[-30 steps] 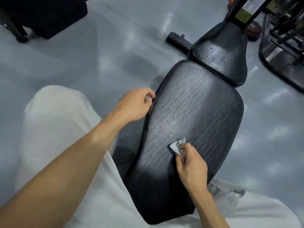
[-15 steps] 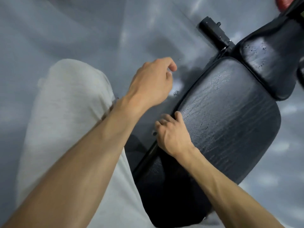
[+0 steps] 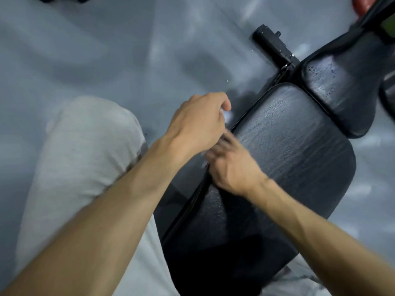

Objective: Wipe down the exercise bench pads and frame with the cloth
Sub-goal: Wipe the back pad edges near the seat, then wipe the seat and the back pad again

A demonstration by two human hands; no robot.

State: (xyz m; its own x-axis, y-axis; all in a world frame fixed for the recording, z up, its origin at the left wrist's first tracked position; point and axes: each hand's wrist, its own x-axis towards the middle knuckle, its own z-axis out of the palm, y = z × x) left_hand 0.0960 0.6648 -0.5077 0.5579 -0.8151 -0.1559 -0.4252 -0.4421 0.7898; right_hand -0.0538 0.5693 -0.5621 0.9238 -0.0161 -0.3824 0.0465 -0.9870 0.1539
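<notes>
The bench's large black seat pad (image 3: 295, 159) runs diagonally through the middle, its cracked surface shiny. A smaller black pad (image 3: 342, 88) adjoins it at the upper right. My right hand (image 3: 233, 167), blurred by motion, lies on the large pad's left edge with fingers curled. A pale sliver of the cloth (image 3: 204, 161) peeks out at that hand's left side; the rest is hidden beneath it. My left hand (image 3: 198, 122) hovers just above and left of the right one, off the pad, fingers curled under, with nothing visible in it.
A black frame tube (image 3: 273, 47) sticks out onto the grey floor (image 3: 106, 60) beyond the pads. My leg in light trousers (image 3: 85, 159) is left of the bench. A red object (image 3: 361, 4) and a dark upright (image 3: 376, 9) fill the top right corner.
My left hand let go of the pad's edge and lifted off it. My right hand slid with the cloth from the pad's middle to its left edge. The view swung left.
</notes>
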